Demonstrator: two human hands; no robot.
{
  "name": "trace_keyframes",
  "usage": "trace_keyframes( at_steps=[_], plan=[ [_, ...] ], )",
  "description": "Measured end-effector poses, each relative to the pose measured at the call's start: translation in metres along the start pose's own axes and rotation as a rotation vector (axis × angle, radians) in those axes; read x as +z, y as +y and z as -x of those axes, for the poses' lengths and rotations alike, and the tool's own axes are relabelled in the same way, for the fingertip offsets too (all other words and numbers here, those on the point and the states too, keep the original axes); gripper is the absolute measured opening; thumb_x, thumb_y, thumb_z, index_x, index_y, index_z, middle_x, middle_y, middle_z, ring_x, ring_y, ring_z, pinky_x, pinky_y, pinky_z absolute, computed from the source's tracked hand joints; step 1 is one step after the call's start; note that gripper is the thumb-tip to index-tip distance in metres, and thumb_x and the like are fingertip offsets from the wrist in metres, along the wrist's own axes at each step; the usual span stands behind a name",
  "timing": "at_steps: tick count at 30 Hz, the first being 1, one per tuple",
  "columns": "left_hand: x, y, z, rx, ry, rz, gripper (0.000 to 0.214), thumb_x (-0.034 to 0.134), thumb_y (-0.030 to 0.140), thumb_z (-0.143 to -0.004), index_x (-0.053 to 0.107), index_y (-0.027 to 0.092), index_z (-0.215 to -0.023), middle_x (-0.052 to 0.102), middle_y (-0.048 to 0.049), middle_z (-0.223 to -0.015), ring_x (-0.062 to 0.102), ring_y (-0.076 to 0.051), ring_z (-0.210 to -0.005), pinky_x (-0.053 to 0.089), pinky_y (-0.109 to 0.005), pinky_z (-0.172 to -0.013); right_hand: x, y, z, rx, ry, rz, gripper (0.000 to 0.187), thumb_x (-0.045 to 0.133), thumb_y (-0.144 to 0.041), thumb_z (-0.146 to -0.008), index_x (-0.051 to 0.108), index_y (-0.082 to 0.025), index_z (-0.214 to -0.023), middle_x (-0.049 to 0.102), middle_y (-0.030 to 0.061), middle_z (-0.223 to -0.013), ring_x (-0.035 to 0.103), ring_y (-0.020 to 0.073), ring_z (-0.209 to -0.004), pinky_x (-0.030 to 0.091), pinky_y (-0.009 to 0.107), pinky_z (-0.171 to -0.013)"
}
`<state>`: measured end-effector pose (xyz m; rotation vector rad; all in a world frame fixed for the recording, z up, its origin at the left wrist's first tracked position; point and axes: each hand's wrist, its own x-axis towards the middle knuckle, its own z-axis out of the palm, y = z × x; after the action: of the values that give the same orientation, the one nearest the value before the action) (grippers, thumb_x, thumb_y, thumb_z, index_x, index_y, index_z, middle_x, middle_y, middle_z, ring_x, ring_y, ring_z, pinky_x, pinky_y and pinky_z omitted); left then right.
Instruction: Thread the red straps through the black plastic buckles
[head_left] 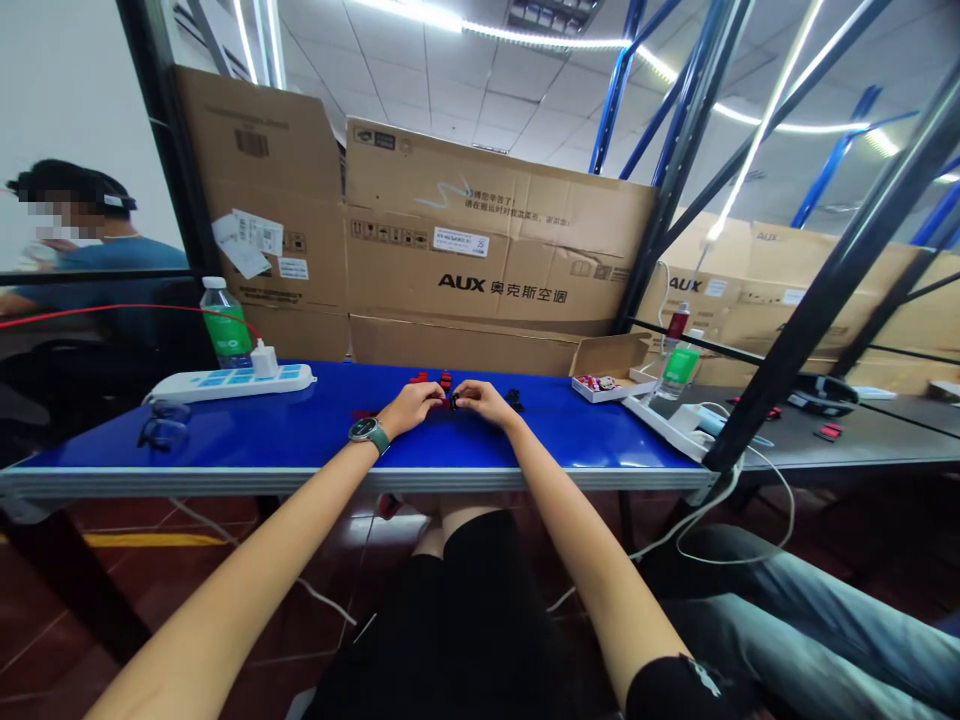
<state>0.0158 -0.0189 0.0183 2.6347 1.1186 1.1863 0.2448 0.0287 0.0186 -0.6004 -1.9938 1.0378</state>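
Note:
My left hand (412, 402) and my right hand (481, 398) meet at the middle of the blue table (300, 445), fingers pinched together on a small black part (454, 401) held between them. A watch (368, 432) is on my left wrist. Small red parts (431, 379) lie just beyond my hands, and a small black piece (514, 397) lies right of my right hand. What the small part is cannot be made out.
A white power strip (232, 381) with a plugged charger and a green-labelled bottle (225, 322) stand at the left. Glasses (161, 424) lie near the left edge. An open cardboard box (609, 368) with small parts sits right. Cardboard cartons (487, 250) wall the back. Another person's legs (787, 610) are at my right.

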Motion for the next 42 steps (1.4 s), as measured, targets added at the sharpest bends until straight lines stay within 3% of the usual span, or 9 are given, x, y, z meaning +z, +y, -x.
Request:
trace_keyframes(
  at_steps=[5,10,13,17,23,27,31,36,42],
  plan=[
    [0.000,0.002,0.000,0.007,-0.022,-0.003,0.013,0.055,0.019,-0.090,0.068,0.018,-0.094,0.075,-0.0051,-0.092,0.069,-0.019,-0.084,0.052,-0.029,-0.081,0.004,-0.003,0.002,0.054,-0.025,-0.013,0.040,0.083,-0.045,-0.067,0.063,-0.018,-0.088,0.068,-0.0006,-0.072,0.062,0.0138,-0.061,0.050,0.026,-0.063],
    [0.001,-0.003,-0.001,0.005,0.037,0.014,0.014,0.053,0.020,-0.090,0.067,0.018,-0.095,0.074,-0.0063,-0.094,0.069,-0.020,-0.087,0.052,-0.030,-0.082,0.004,-0.011,0.003,0.049,0.004,0.000,0.037,0.081,-0.044,-0.068,0.066,-0.018,-0.090,0.066,-0.0019,-0.071,0.055,0.0110,-0.059,0.045,0.022,-0.056],
    [0.002,-0.004,0.000,0.015,0.002,0.020,0.015,0.053,0.021,-0.090,0.067,0.018,-0.095,0.074,-0.0063,-0.094,0.069,-0.020,-0.087,0.052,-0.030,-0.082,0.007,-0.010,0.003,0.061,-0.034,0.006,0.035,0.081,-0.041,-0.067,0.067,-0.017,-0.089,0.067,-0.0019,-0.069,0.055,0.0108,-0.058,0.044,0.021,-0.054],
    [0.001,-0.001,0.001,0.010,-0.027,0.020,0.017,0.053,0.022,-0.090,0.069,0.019,-0.096,0.075,-0.0060,-0.095,0.069,-0.021,-0.087,0.052,-0.030,-0.084,0.010,-0.003,0.001,0.060,0.006,0.018,0.033,0.080,-0.039,-0.068,0.067,-0.017,-0.089,0.069,-0.0014,-0.071,0.057,0.0104,-0.055,0.047,0.021,-0.053],
    [0.001,0.001,0.002,0.006,-0.070,0.071,0.016,0.053,0.020,-0.089,0.066,0.020,-0.099,0.075,-0.0042,-0.091,0.070,-0.019,-0.085,0.052,-0.028,-0.080,0.017,0.000,0.005,0.083,-0.020,0.166,0.023,0.073,-0.029,-0.076,0.062,-0.019,-0.094,0.068,-0.0041,-0.066,0.054,0.0087,-0.042,0.042,0.019,-0.046],
    [0.002,0.000,0.003,-0.006,-0.030,0.122,0.028,0.053,0.018,-0.090,0.059,0.022,-0.117,0.073,-0.0012,-0.087,0.070,-0.017,-0.081,0.052,-0.027,-0.077,0.021,-0.002,0.005,-0.013,0.060,0.278,0.017,0.065,-0.022,-0.079,0.061,-0.021,-0.096,0.069,-0.0030,-0.076,0.062,0.0116,-0.055,0.048,0.022,-0.057],
    [0.001,0.001,0.003,0.008,-0.032,0.109,0.019,0.053,0.017,-0.089,0.061,0.022,-0.106,0.074,-0.0021,-0.090,0.071,-0.017,-0.084,0.052,-0.028,-0.078,0.021,-0.004,0.002,-0.141,0.096,0.427,0.008,0.065,-0.024,-0.079,0.067,-0.018,-0.085,0.071,0.0021,-0.090,0.064,0.0144,-0.075,0.049,0.025,-0.075],
    [0.001,0.004,0.004,-0.004,-0.028,0.115,0.008,0.056,0.023,-0.090,0.060,0.021,-0.096,0.074,-0.0039,-0.092,0.071,-0.020,-0.085,0.054,-0.030,-0.077,0.020,-0.007,0.003,-0.053,0.058,0.409,0.019,0.067,-0.037,-0.085,0.070,-0.018,-0.085,0.071,0.0003,-0.075,0.063,0.0147,-0.070,0.046,0.024,-0.068],
    [0.003,0.007,0.004,0.022,-0.072,-0.054,0.023,0.068,0.035,-0.087,0.061,0.020,-0.102,0.074,-0.0071,-0.099,0.071,-0.023,-0.089,0.052,-0.031,-0.077,0.023,-0.008,0.005,0.034,0.087,0.337,0.002,0.064,-0.022,-0.082,0.064,-0.020,-0.081,0.070,-0.0018,-0.065,0.070,0.0160,-0.066,0.048,0.023,-0.065]
  ],
)
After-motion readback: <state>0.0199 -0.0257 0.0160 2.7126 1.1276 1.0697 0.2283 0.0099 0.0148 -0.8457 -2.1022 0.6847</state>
